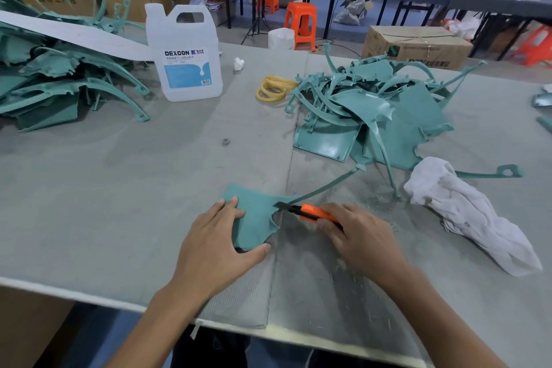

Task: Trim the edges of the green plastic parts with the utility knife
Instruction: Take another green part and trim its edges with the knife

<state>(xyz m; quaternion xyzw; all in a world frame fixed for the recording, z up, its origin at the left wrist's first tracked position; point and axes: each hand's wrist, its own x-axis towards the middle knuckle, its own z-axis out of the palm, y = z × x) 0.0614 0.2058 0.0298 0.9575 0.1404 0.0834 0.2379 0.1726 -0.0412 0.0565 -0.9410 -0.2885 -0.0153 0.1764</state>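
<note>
The task is mid-way, with one piece under the blade and many more lying about. In the lower centre of the frame a green plastic part (257, 218) lies flat on the desk (119, 188), its thin curved arm running up and to the right. The left hand (221, 236) presses it down with straight fingers spread over its left side and the thumb against its near edge. The right hand (355, 236) is curled round the orange utility knife (313, 213), whose dark blade meets the part's notched right edge where the arm begins, so a trimming cut on that edge looks to be in hand. Fine pale shavings (370, 191) dust the desk around and beyond the right hand, which suggests a fair amount of trimming is already done here. A heap of green parts (373, 116) sits in the right middle of the frame and a second heap (53, 78) fills the upper left; which one holds finished pieces and which waits for the knife cannot be told from this view, though several pieces in both show ragged fringes. By that sign, much of the work likely remains.
</note>
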